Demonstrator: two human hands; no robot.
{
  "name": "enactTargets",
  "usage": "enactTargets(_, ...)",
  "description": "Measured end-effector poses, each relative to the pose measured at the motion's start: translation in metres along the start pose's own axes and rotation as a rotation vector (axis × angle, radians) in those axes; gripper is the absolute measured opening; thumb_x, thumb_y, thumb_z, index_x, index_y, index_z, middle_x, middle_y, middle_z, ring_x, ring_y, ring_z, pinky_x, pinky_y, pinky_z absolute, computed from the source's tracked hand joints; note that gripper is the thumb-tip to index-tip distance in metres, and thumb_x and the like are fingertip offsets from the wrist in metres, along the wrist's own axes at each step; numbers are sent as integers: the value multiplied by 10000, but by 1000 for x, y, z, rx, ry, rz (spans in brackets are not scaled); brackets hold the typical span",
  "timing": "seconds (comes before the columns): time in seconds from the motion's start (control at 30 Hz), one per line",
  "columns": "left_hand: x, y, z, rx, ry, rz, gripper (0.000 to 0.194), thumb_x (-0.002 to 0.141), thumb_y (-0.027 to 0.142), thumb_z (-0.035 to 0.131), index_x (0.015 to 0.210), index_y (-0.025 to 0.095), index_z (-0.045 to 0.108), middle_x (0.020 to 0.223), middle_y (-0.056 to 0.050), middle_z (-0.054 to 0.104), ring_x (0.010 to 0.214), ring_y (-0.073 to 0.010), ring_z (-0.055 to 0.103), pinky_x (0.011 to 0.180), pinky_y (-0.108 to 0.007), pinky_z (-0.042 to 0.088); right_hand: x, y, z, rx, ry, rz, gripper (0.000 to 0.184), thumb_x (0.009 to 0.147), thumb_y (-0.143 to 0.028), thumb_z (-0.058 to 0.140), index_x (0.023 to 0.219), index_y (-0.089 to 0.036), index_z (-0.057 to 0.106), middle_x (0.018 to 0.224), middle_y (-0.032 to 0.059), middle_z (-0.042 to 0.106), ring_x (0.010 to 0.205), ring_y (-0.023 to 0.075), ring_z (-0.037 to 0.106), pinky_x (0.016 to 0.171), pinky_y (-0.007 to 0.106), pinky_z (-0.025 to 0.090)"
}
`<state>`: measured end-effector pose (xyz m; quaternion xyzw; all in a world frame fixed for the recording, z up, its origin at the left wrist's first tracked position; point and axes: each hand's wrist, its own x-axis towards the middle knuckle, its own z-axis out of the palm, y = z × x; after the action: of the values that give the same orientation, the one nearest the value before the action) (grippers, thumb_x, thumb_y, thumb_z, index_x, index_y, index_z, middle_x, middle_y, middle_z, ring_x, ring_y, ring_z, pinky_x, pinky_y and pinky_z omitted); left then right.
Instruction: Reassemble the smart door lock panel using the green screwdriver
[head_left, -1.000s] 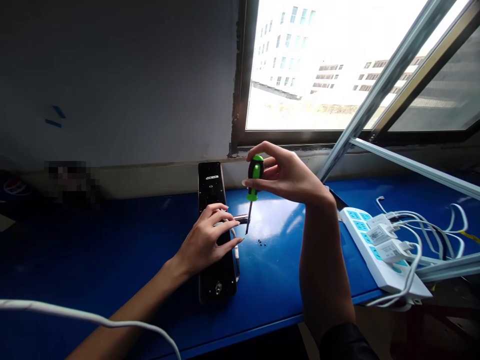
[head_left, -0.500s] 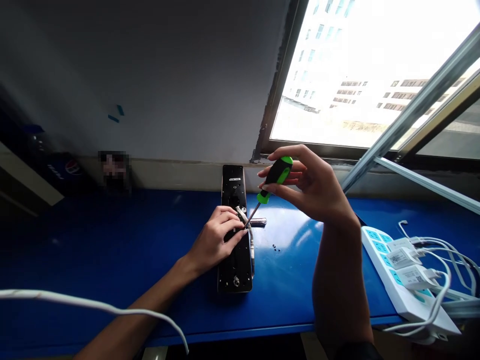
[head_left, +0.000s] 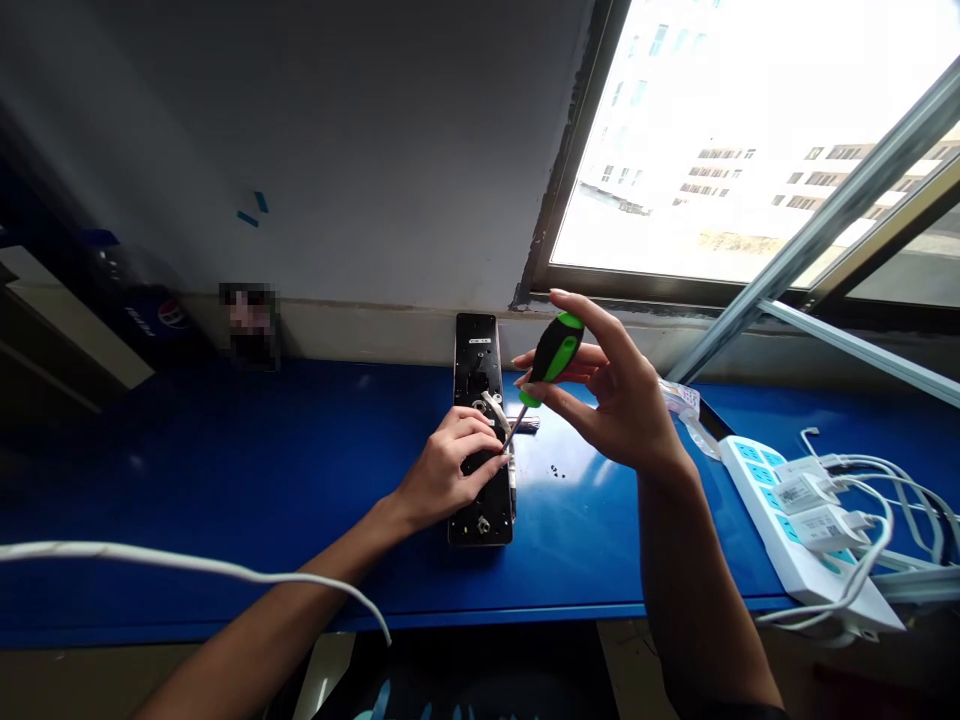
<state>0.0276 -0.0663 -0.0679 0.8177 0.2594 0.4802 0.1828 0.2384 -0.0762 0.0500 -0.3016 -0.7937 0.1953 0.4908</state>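
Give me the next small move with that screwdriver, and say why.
Probably bring the tip of the screwdriver down onto the black door-lock panel, beside the left hand: the right hand grasps the handle with the shaft slanting towards that spot, and the left hand lies on the panel, seemingly steadying it.

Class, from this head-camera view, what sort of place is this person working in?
Probably a repair or assembly workshop: a black door-lock panel, a green-handled screwdriver and a power strip with chargers plugged in.
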Motion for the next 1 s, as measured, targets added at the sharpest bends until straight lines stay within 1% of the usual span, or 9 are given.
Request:
enactTargets(0.07, 0, 1, -2, -17, -33, 10, 33, 943, 214, 751, 967, 194, 760, 962, -72, 767, 1094, -261, 628, 968, -461, 579, -12, 0, 4, -3, 60, -32, 765, 877, -187, 789, 1543, -356, 453, 1140, 25, 783, 1095, 279, 780, 944, 466, 694)
enactTargets(0.13, -1, 2, -7, -43, -114, 21, 89, 950, 249, 750, 1017, 192, 765, 1003, -81, 773, 1121, -264, 627, 1007, -471, 569, -24, 0, 7, -14, 110, -41, 759, 862, -190, 806, 1524, -356, 474, 1122, 27, 784, 1081, 285, 784, 920, 470, 701)
enactTargets(0.2, -2, 4, -15, -69, -247, 42, 259, 923, 330, 786, 1140, 191, 755, 1099, -109, 766, 1210, -291, 609, 1053, -495, 558, -33, -1, 10, -31, 130, -25, 747, 863, -213, 810, 1518, -349, 478, 1111, 32, 789, 1058, 286, 791, 904, 469, 707)
enactTargets(0.33, -6, 3, -24, -37, -461, 95, 795, 701, 525, 938, 1376, 203, 665, 1301, -163, 705, 1397, -379, 507, 1144, -569, 504, -43, -2, 13, -54, 153, 18, 745, 867, -241, 814, 1520, -342, 471, 1113, 35, 798, 1034, 283, 799, 898, 461, 710)
enactTargets(0.4, -8, -2, -24, 4, -512, 115, 898, 685, 514, 949, 1461, 226, 603, 1380, -163, 672, 1462, -399, 450, 1186, -598, 457, -45, -1, 13, -66, 157, 19, 746, 860, -222, 815, 1516, -347, 480, 1108, 25, 799, 1027, 279, 799, 898, 463, 709)
enactTargets(0.53, -10, -10, -21, 57, -560, 109, 885, 724, 506, 928, 1499, 261, 575, 1491, -151, 604, 1508, -402, 400, 1222, -610, 407, -50, 0, 11, -73, 183, 15, 750, 844, -166, 814, 1502, -353, 504, 1089, 20, 794, 1001, 276, 798, 891, 473, 708)
enactTargets(0.7, -6, -15, -23, 57, -613, 75, 869, 721, 546, 919, 1483, 280, 596, 1521, -132, 581, 1525, -393, 381, 1236, -600, 393, -60, -4, 10, -79, 241, -3, 751, 835, -145, 817, 1489, -357, 514, 1102, 34, 775, 1020, 288, 792, 880, 480, 710)
enactTargets(0.87, -5, -13, -24, 89, -636, 100, 740, 777, 484, 895, 1451, 331, 630, 1600, -98, 512, 1566, -396, 322, 1248, -606, 374, -74, -12, 13, -85, 252, -7, 714, 855, -183, 810, 1478, -373, 518, 1180, 43, 775, 1027, 285, 797, 849, 470, 719)
enactTargets(1.0, -7, -10, -20, 139, -643, 136, 621, 857, 428, 826, 1439, 327, 635, 1616, -88, 499, 1562, -401, 321, 1254, -622, 335, -82, -16, 15, -80, 253, -20, 703, 853, -141, 799, 1468, -368, 543, 1212, 50, 778, 1028, 283, 800, 850, 469, 709)
